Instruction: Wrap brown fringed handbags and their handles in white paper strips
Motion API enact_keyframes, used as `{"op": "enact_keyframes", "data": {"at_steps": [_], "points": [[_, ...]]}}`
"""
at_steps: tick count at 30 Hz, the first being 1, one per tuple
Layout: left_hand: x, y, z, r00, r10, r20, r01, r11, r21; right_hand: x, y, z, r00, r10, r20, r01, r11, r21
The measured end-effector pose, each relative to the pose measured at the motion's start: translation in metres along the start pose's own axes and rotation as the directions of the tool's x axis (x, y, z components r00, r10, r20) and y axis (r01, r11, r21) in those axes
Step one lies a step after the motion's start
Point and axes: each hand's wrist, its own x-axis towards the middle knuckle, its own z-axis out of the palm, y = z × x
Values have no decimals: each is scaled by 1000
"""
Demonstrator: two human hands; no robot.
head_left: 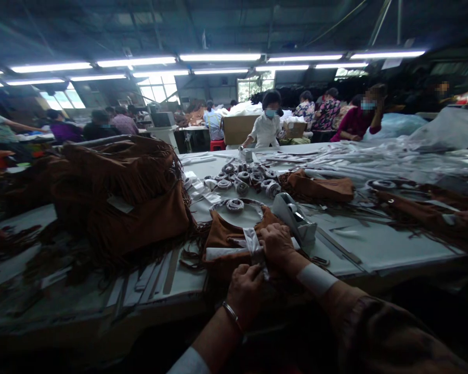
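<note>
The fringed brown bag [220, 234] looks like matt suede or soft leather, and the crinkled white strip [250, 240] across it has a slight sheen, though whether it is thin plastic or tissue cannot be told. The heaped brown bags [148, 223] share that dull, soft finish, one with a smooth paper-like tag [120, 203], while the tape dispenser [290, 208] looks like hard, smooth plastic and the bracelet [233, 316] like polished metal. The pale surface [378, 246] is smooth, the sheeting [448, 127] wrinkled, translucent plastic, and the box [239, 130] matt cardboard.
</note>
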Motion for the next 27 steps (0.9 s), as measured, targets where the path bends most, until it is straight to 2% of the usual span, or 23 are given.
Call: {"op": "enact_keyframes", "data": {"at_steps": [4, 7, 9, 11, 13, 16, 21, 23, 25, 27], "points": [[11, -5, -28, 1000, 19, 2, -18, 969, -246, -2, 11, -2, 982, -181, -47, 186, 970, 154], [37, -19, -41, 999, 7, -42, -17, 972, -233, -4, 12, 0, 960, -280, -29, 280, 942, 183], [56, -31, -38, 999, 38, -21, -40, 994, -104, -3, 9, 4, 953, -302, 19, 296, 942, 158], [69, -43, -29, 995, 43, 86, -47, 998, 38, -2, 6, 10, 951, -298, 86, 286, 950, 125], [75, -52, -19, 978, -3, 210, -25, 991, 133, -1, 6, 15, 948, -281, 148, 268, 958, 106], [81, -60, -18, 946, -73, 316, 19, 985, 173, 2, 10, 16, 941, -277, 195, 260, 960, 107], [112, -77, -31, 926, -53, 373, -2, 990, 144, 23, 13, 6, 961, -223, 163, 200, 969, 145], [122, -89, -25, 882, -100, 460, 34, 988, 150, 34, 13, 10, 949, -221, 225, 188, 969, 161], [127, -100, -13, 818, -157, 553, 79, 984, 162, 42, 15, 22, 924, -227, 307, 180, 968, 175], [128, -108, -1, 790, -182, 586, 109, 981, 159, 47, 19, 34, 910, -222, 349, 161, 967, 196]]}}
